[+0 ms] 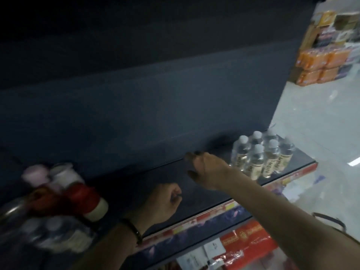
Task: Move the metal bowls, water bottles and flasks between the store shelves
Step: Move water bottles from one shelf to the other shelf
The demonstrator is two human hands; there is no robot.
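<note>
A shrink-wrapped pack of clear water bottles stands at the right end of the dark shelf. My right hand hovers over the shelf just left of that pack, fingers loosely curled, holding nothing. My left hand is near the shelf's front, fingers curled into a loose fist, nothing visible in it. At the left end, blurred, stand red and white flasks, a pink-capped one, a metal bowl and another pack of water bottles.
The shelf below holds red packaged goods and white boxes. Stacked orange and mixed packages sit on the pale floor at the far right. The shelf's dark back panel rises behind my hands.
</note>
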